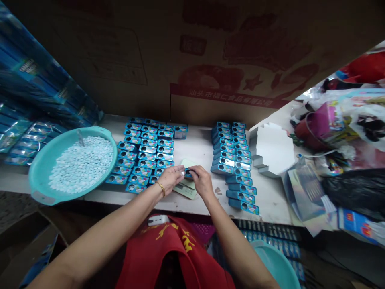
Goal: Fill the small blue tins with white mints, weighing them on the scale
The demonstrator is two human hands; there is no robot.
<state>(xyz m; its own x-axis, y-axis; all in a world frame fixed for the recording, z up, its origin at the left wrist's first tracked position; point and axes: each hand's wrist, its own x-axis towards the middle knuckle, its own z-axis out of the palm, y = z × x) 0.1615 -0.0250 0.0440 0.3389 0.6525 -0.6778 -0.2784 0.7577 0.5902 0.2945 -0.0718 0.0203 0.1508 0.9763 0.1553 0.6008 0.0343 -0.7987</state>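
The right hand pinches a small blue tin at lower centre of the frame, its long axis hidden by the fingers — the left hand, just beside it, holds what looks like a white mint.

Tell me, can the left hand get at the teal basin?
Probably yes: the left hand is near the teal basin; only low rows of blue tins lie between, and it could likely pass over them.
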